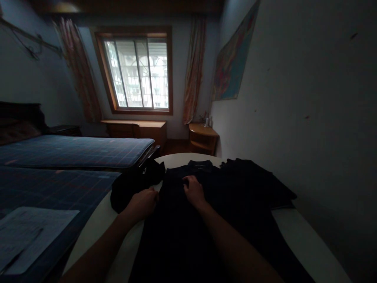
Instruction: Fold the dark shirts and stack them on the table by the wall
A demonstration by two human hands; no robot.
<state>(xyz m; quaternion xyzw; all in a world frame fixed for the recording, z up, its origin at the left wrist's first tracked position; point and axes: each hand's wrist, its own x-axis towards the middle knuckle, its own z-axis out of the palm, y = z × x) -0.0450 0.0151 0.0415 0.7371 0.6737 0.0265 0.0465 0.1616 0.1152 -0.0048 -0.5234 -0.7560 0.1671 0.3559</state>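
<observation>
A dark short-sleeved shirt [235, 196] lies spread over a round pale table [306, 232], its collar [200, 165] at the far side. One sleeve reaches out to the right. At the shirt's left edge, my left hand [144, 202] is closed, with the cloth at its fingertips. My right hand [194, 190] rests on the upper part of the shirt below the collar, fingers curled in a pinch on the fabric. Bunched black cloth [126, 188] lies left of the shirt, beside my left hand. Dim light hides the folds and fingertip detail.
To the left is a bed with a blue plaid mattress [73, 151]; papers [35, 236] with a pen lie on its near part. A wooden desk [150, 125] stands under the window. A corner shelf [203, 131] and a white wall [309, 98] bound the right side.
</observation>
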